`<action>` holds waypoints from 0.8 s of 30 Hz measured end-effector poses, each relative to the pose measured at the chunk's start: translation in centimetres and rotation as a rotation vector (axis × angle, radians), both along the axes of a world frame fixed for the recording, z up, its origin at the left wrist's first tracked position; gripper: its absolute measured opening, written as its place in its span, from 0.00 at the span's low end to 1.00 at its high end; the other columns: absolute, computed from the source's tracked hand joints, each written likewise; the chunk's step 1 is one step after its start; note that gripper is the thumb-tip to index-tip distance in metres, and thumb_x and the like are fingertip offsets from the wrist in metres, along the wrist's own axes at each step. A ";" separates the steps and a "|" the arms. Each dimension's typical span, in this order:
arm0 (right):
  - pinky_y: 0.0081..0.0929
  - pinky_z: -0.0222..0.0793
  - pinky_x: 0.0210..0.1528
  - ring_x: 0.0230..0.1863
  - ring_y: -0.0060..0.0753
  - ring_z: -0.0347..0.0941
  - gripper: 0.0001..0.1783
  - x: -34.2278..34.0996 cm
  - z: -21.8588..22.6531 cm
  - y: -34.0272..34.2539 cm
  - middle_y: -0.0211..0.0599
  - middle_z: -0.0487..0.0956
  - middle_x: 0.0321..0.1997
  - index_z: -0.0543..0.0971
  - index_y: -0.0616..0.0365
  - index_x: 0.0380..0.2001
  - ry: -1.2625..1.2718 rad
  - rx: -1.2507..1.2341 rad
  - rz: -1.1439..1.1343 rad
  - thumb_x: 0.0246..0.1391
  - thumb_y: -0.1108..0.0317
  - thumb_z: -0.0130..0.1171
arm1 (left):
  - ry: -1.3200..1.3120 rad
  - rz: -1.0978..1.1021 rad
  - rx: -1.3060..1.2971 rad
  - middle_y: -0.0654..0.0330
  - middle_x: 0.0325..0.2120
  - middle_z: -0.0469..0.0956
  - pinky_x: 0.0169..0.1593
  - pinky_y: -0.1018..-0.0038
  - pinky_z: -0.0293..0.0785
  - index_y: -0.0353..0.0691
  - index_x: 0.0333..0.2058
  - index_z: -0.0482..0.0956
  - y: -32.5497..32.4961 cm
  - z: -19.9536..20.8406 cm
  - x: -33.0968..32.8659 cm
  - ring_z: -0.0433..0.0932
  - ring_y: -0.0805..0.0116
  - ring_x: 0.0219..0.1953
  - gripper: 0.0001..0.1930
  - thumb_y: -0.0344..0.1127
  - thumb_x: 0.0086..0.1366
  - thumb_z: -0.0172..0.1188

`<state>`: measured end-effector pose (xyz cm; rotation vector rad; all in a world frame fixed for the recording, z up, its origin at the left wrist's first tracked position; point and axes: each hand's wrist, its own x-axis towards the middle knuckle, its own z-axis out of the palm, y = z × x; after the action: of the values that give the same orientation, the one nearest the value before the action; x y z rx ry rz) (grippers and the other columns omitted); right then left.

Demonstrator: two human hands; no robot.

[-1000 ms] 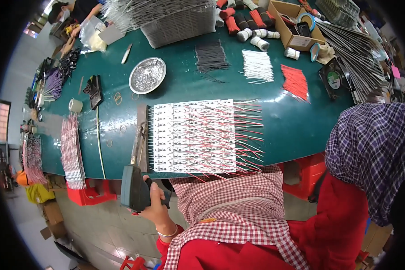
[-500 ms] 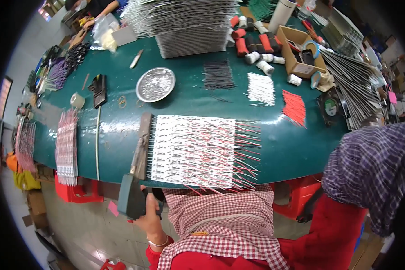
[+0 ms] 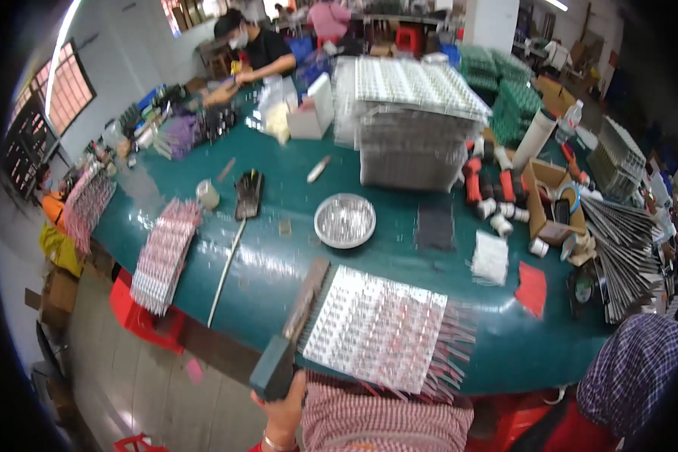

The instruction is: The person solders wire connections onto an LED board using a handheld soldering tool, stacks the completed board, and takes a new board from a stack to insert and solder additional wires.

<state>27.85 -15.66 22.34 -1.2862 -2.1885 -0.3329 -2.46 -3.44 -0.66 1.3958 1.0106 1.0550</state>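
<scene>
My left hand (image 3: 282,413), with a bangle at the wrist, is closed around a dark green block-shaped tool (image 3: 273,367) at the table's front edge. From the block a worn brown bar (image 3: 306,297) runs up along the left side of a white panel (image 3: 377,324). Rows of small parts cover the panel, and red and white wires (image 3: 456,346) stick out past its right side. The tool's exact kind cannot be made out. My right hand is out of view; only its plaid sleeve (image 3: 633,369) shows at the lower right.
Behind the panel are a metal bowl (image 3: 345,221) of small shiny pieces and bundles of black (image 3: 435,226), white (image 3: 490,258) and red wires (image 3: 531,289). A tall panel stack (image 3: 407,154) stands farther back. Wired panels (image 3: 166,256) lie left. A person (image 3: 260,56) works across the table.
The view has tilted up and turned, showing more of the room. My left hand still grips the green tool. My right sleeve sits lower in the picture.
</scene>
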 end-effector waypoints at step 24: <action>0.30 0.72 0.44 0.42 0.35 0.77 0.11 -0.2 -0.9 1.8 0.38 0.81 0.42 0.81 0.64 0.43 0.079 0.050 -0.035 0.66 0.68 0.56 | -0.081 0.009 -0.042 0.62 0.30 0.80 0.29 0.79 0.72 0.31 0.48 0.79 0.0 -1.3 -0.7 0.76 0.78 0.25 0.16 0.21 0.62 0.69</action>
<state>27.64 -13.85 21.46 -1.2901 -2.0809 -0.3431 -3.19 -3.45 -1.99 1.3052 0.9755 1.0832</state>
